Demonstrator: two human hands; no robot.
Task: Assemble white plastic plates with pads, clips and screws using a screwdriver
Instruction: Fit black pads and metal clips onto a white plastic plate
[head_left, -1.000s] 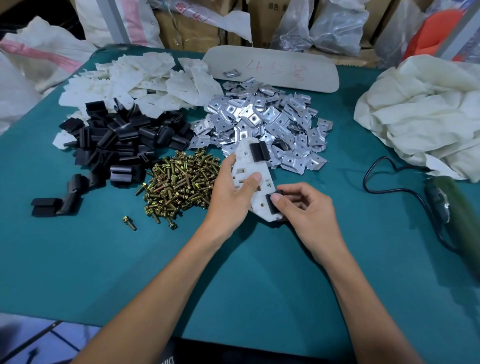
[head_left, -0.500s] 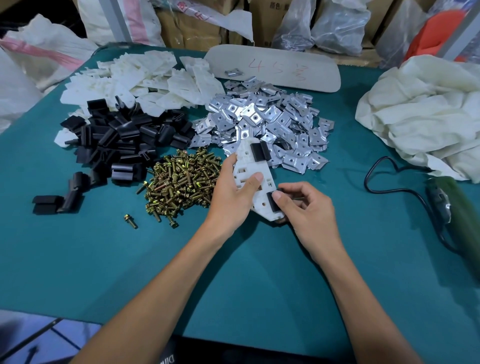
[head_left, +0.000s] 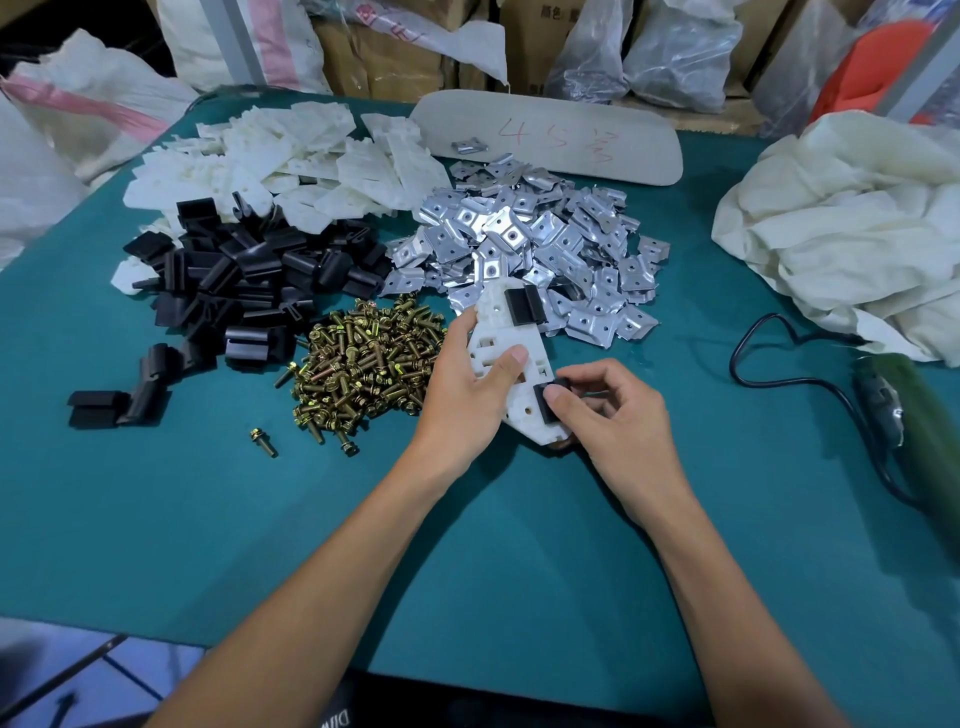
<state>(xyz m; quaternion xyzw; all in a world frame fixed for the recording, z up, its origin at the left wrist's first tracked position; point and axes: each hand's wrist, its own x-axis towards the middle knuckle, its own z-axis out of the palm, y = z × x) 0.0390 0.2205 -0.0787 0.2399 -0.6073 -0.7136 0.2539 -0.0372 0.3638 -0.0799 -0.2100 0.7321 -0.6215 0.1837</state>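
Note:
My left hand grips a white plastic plate above the green table, thumb lying across its face. One black pad sits clipped on the plate's far end. My right hand pinches a second black pad against the plate's near right edge. Behind lie heaps of white plates, black pads, brass screws and metal clips. The green screwdriver lies at the right edge, untouched.
A loose screw lies left of the screw heap, and two stray pads further left. The screwdriver's black cable loops on the table. A crumpled white cloth fills the right; a grey oval board lies at the back.
Almost nothing has moved. My right hand's fingers have shifted slightly on the second pad at the plate's near edge; my left hand keeps its grip.

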